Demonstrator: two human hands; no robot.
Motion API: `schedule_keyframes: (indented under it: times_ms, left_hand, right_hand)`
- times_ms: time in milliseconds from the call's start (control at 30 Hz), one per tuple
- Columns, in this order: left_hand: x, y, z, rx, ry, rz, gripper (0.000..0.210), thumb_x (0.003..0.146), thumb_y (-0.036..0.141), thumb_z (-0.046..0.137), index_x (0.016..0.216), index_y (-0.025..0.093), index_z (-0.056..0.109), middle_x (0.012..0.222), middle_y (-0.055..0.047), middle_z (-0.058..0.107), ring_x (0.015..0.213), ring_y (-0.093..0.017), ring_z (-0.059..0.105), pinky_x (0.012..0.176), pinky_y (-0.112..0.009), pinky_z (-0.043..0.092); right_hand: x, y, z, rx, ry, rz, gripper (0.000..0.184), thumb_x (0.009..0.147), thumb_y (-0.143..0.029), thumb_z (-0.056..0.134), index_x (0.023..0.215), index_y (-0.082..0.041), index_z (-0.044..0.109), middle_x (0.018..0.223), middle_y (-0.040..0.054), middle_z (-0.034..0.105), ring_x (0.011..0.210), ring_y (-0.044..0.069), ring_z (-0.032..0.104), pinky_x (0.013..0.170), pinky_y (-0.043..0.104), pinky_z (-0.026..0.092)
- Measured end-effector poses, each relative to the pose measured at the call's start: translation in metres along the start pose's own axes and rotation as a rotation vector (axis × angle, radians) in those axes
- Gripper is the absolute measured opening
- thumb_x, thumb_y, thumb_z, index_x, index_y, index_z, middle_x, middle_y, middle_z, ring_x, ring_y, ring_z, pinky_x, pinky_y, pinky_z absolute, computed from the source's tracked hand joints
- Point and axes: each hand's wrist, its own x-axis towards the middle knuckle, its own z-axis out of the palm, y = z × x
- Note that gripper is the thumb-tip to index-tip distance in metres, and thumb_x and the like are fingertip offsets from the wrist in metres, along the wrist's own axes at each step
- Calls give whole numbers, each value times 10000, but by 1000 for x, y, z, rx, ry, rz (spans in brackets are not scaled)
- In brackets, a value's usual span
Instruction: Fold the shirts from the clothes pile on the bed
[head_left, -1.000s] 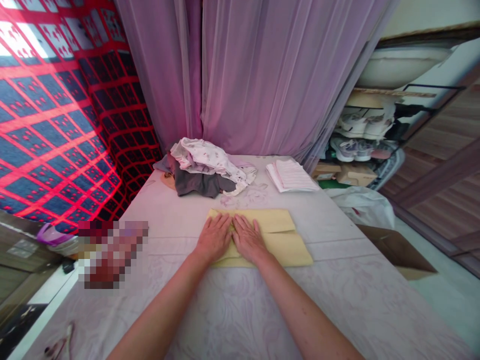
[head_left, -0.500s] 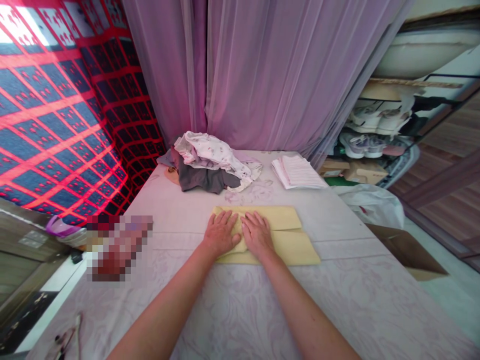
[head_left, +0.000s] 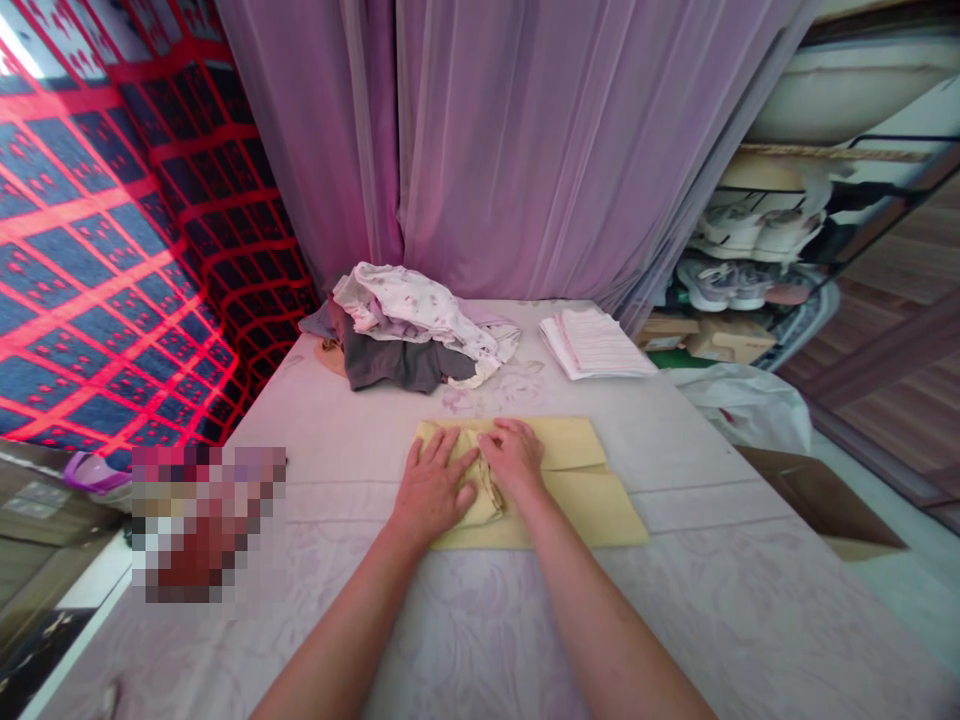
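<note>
A yellow garment (head_left: 592,505) lies partly folded on the patterned bed cover, its left part turned over toward the middle. My left hand (head_left: 435,485) rests on that turned-over part with its fingers spread. Close beside it, my right hand (head_left: 514,455) has its fingers curled in a pinch at the upper end of the turned-over edge. That edge stands up a little and shows creases between my two hands. The tips of my right fingers are partly hidden.
Behind are a heap of loose clothes (head_left: 420,310) and a folded striped white cloth (head_left: 592,342). Purple curtains (head_left: 495,150) hang at the far edge. A blurred-out object (head_left: 217,520) is at left. Shoes (head_left: 727,285) and a cardboard box (head_left: 817,500) stand at right.
My right hand has gone from lying flat to a curled pinch, lifting the edge of the turned-over part slightly. My left hand stays spread on the garment. The view has shifted slightly.
</note>
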Motion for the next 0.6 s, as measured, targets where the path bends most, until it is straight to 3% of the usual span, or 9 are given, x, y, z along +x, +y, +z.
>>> schedule_keyframes:
  times_ms: [167,367,500,600]
  left_hand:
    - [-1,0,1,-9,2,19,662,849,373,468,1466,234,272,1524,-47,299,1396,-259,264,1142,-492,186]
    - [3,2,3,-2,-56,-25,622,842,398,456,1428,213,364,1495,-51,355,1379,-276,298,1143,-500,181]
    - [3,2,4,18,-37,-7,616,846,404,454,1427,217,366,1495,-55,357,1380,-284,293,1139,-509,184]
    - [3,2,4,10,-33,-5,613,846,411,455,1425,228,369,1491,-49,367,1374,-283,303,1136,-507,183]
  right_hand:
    - [1,9,10,117,103,-40,166,792,-314,563,742,-239,703,1199,32,638,1239,238,422,1032,409,308]
    - [-2,11,11,-15,87,3,150,795,-301,574,715,-233,681,1237,53,608,1297,274,341,1047,471,231]
    - [-2,9,12,6,125,-6,157,815,-298,556,915,-230,657,1251,64,591,1283,253,360,1046,454,227]
    - [-1,9,12,18,113,-19,181,850,-340,518,926,-244,651,1249,48,592,1286,251,357,1049,453,212]
